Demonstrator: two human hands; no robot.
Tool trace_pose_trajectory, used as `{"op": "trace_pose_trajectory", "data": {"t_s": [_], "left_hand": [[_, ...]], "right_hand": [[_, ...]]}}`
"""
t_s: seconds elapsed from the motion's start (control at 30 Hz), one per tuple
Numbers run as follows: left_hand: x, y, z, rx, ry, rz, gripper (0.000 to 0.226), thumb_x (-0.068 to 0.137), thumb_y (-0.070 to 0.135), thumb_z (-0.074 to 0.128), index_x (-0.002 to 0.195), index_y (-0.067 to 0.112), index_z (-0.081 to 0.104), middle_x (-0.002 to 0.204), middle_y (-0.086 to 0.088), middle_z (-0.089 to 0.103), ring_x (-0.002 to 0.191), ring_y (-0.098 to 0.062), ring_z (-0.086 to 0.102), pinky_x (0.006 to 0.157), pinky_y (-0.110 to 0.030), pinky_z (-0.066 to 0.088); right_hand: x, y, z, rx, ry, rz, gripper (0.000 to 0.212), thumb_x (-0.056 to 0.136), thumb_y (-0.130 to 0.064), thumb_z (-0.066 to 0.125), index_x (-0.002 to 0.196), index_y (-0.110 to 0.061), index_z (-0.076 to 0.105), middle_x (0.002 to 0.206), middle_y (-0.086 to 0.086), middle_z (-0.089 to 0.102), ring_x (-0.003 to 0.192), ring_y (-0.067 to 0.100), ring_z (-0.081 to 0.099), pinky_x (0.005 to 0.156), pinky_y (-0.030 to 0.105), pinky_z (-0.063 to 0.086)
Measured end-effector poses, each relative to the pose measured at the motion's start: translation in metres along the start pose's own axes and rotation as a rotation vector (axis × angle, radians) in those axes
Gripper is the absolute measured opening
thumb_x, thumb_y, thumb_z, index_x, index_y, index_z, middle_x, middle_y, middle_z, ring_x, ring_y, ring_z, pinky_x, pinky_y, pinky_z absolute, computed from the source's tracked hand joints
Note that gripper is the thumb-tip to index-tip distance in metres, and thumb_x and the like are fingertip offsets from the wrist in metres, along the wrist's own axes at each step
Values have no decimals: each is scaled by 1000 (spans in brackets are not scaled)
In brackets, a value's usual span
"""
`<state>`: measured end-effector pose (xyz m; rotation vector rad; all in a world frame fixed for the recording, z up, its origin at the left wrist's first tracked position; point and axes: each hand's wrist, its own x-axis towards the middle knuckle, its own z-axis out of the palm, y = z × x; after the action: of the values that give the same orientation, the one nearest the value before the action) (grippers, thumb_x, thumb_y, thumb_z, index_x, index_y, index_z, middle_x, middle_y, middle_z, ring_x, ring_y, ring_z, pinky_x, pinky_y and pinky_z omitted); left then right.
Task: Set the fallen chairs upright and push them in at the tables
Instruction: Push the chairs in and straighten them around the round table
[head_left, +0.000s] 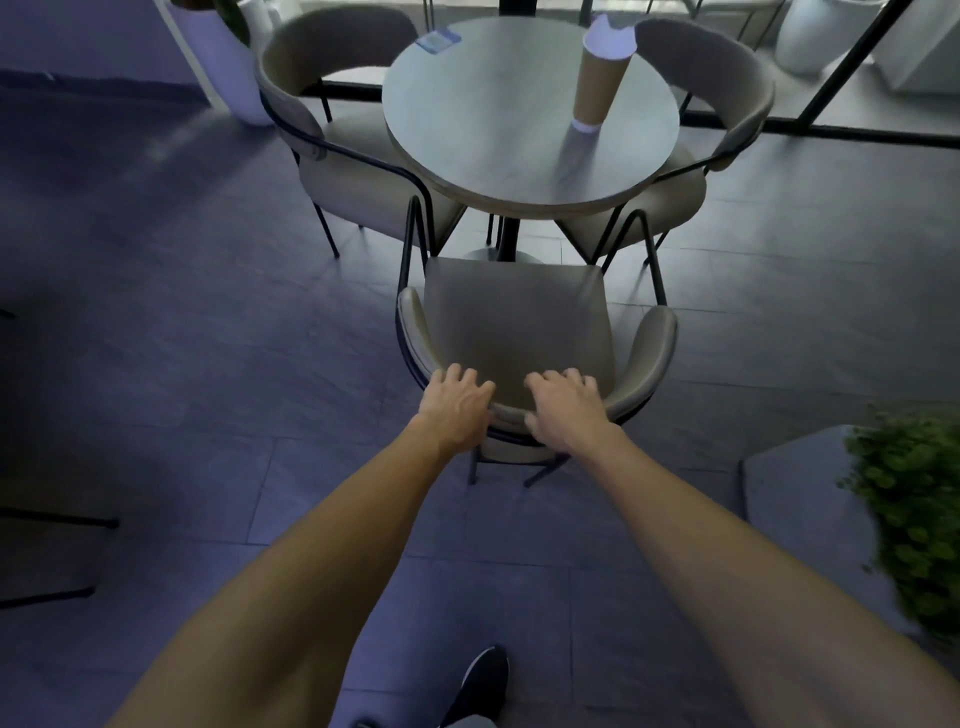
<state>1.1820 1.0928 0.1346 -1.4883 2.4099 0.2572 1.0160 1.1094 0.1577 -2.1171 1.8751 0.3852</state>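
Nearest me a dark shoe (480, 680) stands on grey floor tiles (208, 364), and I see my left hand (457, 402) and right hand (563, 408) gripping the backrest of the upright chair (514, 322), its seat just short of the near edge of the round table (467, 145).

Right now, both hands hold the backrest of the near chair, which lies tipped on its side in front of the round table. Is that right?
Not quite: the head view shows the near chair standing upright on its legs in front of the round table. The left hand and right hand do hold its backrest.
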Motion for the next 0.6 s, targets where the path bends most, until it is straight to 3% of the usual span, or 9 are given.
{"op": "trace_pose_trajectory", "data": {"t_s": [0.3, 0.6], "left_hand": [[-44, -103, -150, -116, 272, -130, 32, 97, 32, 46, 125, 17, 50, 126, -13, 53, 120, -36, 49, 95, -47, 44], [-62, -271, -266, -95, 481, -223, 27, 92, 29, 48, 114, 15, 53, 119, -13, 55, 111, -37, 53, 86, -46, 48]], "right_hand": [[9, -115, -157, 79, 190, -193, 35, 94, -26, 51, 126, -14, 51, 130, 11, 57, 120, 37, 48, 99, 48, 42], [78, -257, -300, 128, 367, -250, 37, 83, -27, 59, 118, -13, 58, 119, 14, 63, 112, 39, 58, 90, 43, 49]]}}
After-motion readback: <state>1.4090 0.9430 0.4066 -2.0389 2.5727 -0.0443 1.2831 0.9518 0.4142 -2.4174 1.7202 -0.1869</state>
